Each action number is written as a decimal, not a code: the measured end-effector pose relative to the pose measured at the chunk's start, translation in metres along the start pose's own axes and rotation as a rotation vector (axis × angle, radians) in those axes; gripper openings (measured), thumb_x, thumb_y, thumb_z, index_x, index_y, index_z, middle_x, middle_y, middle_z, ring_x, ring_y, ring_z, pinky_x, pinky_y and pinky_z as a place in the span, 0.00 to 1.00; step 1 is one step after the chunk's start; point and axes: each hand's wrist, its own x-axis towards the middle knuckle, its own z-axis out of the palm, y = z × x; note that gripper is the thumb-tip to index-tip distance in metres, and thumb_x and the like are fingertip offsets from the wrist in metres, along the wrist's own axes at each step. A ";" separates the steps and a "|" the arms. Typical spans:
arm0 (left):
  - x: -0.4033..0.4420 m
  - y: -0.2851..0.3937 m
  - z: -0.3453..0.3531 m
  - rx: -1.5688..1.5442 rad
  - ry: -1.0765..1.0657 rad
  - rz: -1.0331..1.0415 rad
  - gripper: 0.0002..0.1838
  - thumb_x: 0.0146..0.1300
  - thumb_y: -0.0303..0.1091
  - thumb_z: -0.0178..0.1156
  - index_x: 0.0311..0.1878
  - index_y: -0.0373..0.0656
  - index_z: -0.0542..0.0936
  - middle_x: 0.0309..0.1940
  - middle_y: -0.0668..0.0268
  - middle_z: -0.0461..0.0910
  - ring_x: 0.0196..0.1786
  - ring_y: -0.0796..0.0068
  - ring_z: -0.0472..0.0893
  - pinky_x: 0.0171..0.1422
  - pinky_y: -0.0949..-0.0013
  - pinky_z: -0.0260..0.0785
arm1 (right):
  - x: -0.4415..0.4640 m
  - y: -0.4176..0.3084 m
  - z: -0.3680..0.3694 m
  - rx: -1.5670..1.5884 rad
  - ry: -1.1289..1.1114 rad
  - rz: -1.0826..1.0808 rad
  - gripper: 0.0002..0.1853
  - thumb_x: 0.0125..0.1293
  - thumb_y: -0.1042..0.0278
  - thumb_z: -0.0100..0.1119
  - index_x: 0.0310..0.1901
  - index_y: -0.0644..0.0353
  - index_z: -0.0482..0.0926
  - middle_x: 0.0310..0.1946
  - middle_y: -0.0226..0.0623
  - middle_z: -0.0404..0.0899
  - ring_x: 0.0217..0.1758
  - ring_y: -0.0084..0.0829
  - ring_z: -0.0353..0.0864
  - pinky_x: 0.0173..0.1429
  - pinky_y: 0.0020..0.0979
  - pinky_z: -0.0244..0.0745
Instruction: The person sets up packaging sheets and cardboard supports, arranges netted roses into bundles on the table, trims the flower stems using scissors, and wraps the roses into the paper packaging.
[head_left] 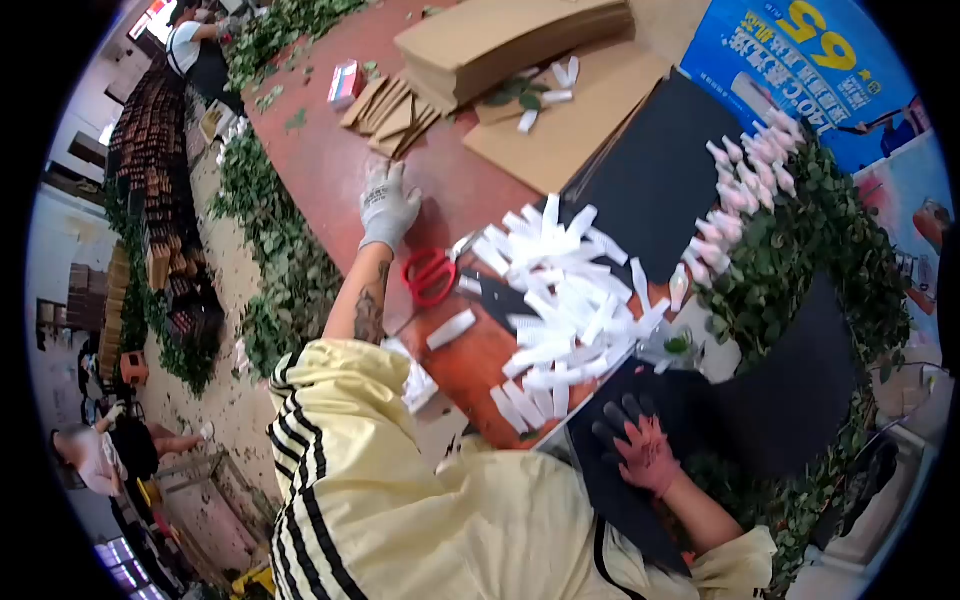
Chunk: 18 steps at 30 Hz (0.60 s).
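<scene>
My left hand (pixel 388 207), in a grey-white glove, rests on the red table (pixel 315 150) with its fingers stretched out, just below small folded cardboard pieces (pixel 395 115). Red-handled scissors (pixel 430 277) lie close beside its wrist. My right hand (pixel 643 450), in a red glove with dark fingertips, is open and spread over black sheet material (pixel 620 500) at the table's near edge. Between the hands is a loose pile of white strips or sleeves (pixel 570 300). Pale pink flower buds in white sleeves (pixel 750 175), with green leaves (pixel 790 260), lie at the right.
A cardboard stack (pixel 510 45) stands at the back, beside a black sheet (pixel 650 150) and a blue printed board (pixel 790 70). A small box (pixel 344 84) sits near the far edge. Leafy stems (pixel 270 220) line the left side. Two other people are farther off at the left.
</scene>
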 end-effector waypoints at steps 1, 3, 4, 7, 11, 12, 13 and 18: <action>0.023 -0.002 0.002 0.024 -0.072 -0.103 0.34 0.52 0.47 0.61 0.63 0.49 0.68 0.65 0.52 0.63 0.67 0.54 0.62 0.69 0.54 0.57 | 0.000 -0.001 0.000 0.005 0.043 -0.017 0.36 0.47 0.52 0.61 0.63 0.38 0.68 0.68 0.38 0.58 0.70 0.49 0.55 0.68 0.54 0.52; 0.060 -0.003 0.009 0.099 -0.076 -0.159 0.37 0.52 0.51 0.61 0.65 0.49 0.66 0.67 0.52 0.60 0.70 0.53 0.59 0.70 0.52 0.54 | 0.003 -0.001 0.000 -0.002 0.090 -0.016 0.35 0.47 0.51 0.61 0.63 0.37 0.68 0.69 0.37 0.58 0.70 0.48 0.55 0.68 0.55 0.52; 0.074 -0.001 0.014 0.182 -0.104 -0.231 0.40 0.51 0.54 0.62 0.67 0.50 0.63 0.69 0.52 0.57 0.72 0.52 0.55 0.71 0.51 0.50 | 0.004 0.001 0.000 0.005 0.069 -0.036 0.36 0.47 0.51 0.60 0.63 0.37 0.67 0.70 0.36 0.56 0.70 0.48 0.55 0.67 0.55 0.53; 0.129 -0.008 0.027 0.066 -0.168 -0.310 0.51 0.46 0.66 0.61 0.71 0.55 0.57 0.72 0.52 0.50 0.75 0.48 0.47 0.74 0.47 0.41 | 0.000 0.004 0.011 0.021 0.007 -0.035 0.36 0.46 0.50 0.60 0.63 0.35 0.68 0.70 0.37 0.56 0.70 0.50 0.55 0.67 0.56 0.51; 0.170 -0.008 0.023 0.175 -0.099 -0.294 0.51 0.45 0.68 0.61 0.72 0.65 0.55 0.74 0.54 0.47 0.75 0.43 0.42 0.74 0.42 0.36 | -0.008 0.010 0.043 0.003 -0.305 0.024 0.34 0.49 0.46 0.55 0.63 0.32 0.68 0.70 0.35 0.57 0.70 0.51 0.53 0.69 0.56 0.45; 0.179 -0.007 0.016 0.230 -0.112 -0.286 0.52 0.44 0.70 0.60 0.72 0.65 0.54 0.74 0.56 0.45 0.75 0.43 0.42 0.74 0.41 0.35 | -0.009 0.009 0.045 -0.022 -0.363 0.018 0.34 0.50 0.44 0.52 0.63 0.30 0.67 0.70 0.34 0.56 0.70 0.51 0.52 0.69 0.56 0.45; 0.191 -0.014 0.014 0.238 -0.114 -0.284 0.52 0.45 0.71 0.59 0.72 0.65 0.54 0.74 0.56 0.45 0.75 0.43 0.42 0.74 0.41 0.35 | -0.006 0.004 0.038 -0.161 -0.519 0.032 0.32 0.51 0.40 0.47 0.62 0.29 0.68 0.72 0.31 0.54 0.71 0.51 0.51 0.67 0.56 0.45; 0.200 -0.041 0.048 0.139 -0.374 -0.330 0.49 0.44 0.77 0.54 0.70 0.67 0.60 0.74 0.60 0.49 0.74 0.44 0.45 0.72 0.37 0.39 | -0.029 0.009 0.077 -2.171 0.099 -0.220 0.25 0.59 0.39 0.41 0.58 0.27 0.71 0.69 0.28 0.62 0.72 0.43 0.50 0.64 0.56 0.46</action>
